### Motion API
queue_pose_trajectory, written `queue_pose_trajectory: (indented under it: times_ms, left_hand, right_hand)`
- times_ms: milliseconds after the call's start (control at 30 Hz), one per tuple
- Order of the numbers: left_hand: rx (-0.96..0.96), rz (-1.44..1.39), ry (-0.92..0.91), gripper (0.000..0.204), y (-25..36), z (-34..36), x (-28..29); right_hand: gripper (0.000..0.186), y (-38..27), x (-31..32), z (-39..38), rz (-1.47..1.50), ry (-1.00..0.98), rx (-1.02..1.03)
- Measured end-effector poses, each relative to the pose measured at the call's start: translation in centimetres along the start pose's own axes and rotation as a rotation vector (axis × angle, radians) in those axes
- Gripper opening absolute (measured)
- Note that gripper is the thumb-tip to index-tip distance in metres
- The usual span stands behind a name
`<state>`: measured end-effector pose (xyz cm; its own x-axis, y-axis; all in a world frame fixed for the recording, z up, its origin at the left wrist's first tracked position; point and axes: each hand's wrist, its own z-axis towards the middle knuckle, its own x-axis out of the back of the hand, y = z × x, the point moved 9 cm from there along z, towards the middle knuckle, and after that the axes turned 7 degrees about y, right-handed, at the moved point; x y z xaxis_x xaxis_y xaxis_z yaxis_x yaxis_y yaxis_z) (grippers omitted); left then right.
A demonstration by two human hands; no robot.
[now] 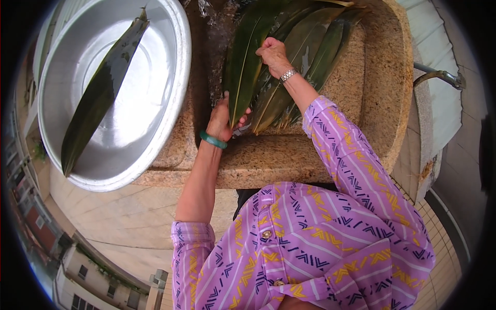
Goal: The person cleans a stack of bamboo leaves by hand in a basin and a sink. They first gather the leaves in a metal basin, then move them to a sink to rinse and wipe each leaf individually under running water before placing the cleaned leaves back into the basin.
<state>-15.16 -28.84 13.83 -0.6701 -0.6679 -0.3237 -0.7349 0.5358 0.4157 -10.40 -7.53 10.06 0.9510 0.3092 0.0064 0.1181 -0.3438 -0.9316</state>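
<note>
Inside the speckled brown stone sink (289,166), toward its left side, the long dark-green pointed leaf (249,49) is pinched at its right edge by the closed thumb and bent fingers of the right hand (275,56), while the left hand (222,118) is curled behind the leaf's lower end with fingers showing past its edge; how tightly the left fingers close cannot be told. A bundle of long green and brownish leaves (310,44) lies in the sink's middle, and the round silver metal basin (181,67), left of the sink, contains a single broad dark-green leaf (103,98).
</note>
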Motion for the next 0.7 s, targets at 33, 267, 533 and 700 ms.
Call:
queue_pose_trajectory:
  times_ms: [33, 267, 533, 700]
  left_hand:
    - [-0.029, 0.012, 0.015, 0.046, 0.4, -1.0, -0.8]
    - [-0.173, 0.116, 0.182, 0.025, 1.7, -1.9, 0.8]
    - [-0.14, 0.056, 0.118, 0.012, 2.2, -1.0, 1.3]
    - [-0.163, -0.054, 0.307, 0.007, 2.0, -1.7, 3.3]
  right_hand:
    - [0.021, -0.7, 0.7, 0.1, -0.119, 0.104, 0.116]
    - [0.022, -5.9, -0.3, -3.2, -0.684, 0.237, 0.284]
    - [0.05, -3.2, -8.3, -8.2, -1.267, -0.425, 0.869]
    - [0.052, -2.8, -8.6, -7.1, -1.182, -0.796, 0.992]
